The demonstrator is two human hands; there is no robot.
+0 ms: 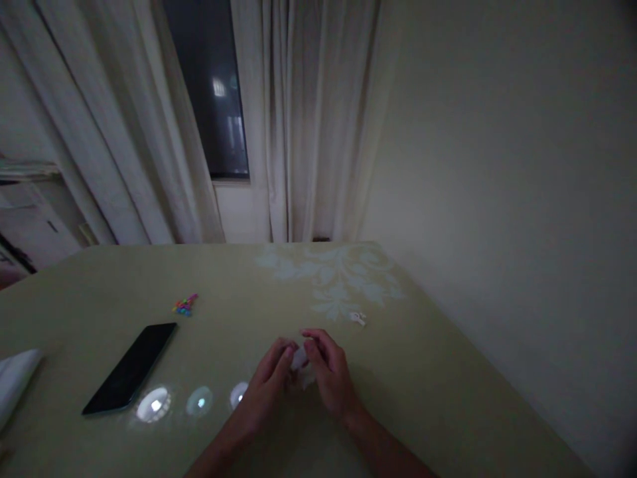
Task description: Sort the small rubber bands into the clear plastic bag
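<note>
A small whitish, translucent piece [299,358] is pinched between my two hands, just above the table; its exact kind is too blurred to make out. My left hand [273,368] grips its left side with thumb and curled fingers. On the other side, my right hand [328,368] presses it between thumb and forefinger. Beyond my right hand lies a small cluster of white bits [357,318]. A little heap of bright multicoloured small pieces [185,305] rests farther off to the left.
A dark flat tablet or phone [130,369] lies on the table to the left. A white object [17,378] sits at the left edge. The glossy table [408,398] meets a wall [522,199] at right. Curtains [318,119] and a dark window [213,93] stand behind.
</note>
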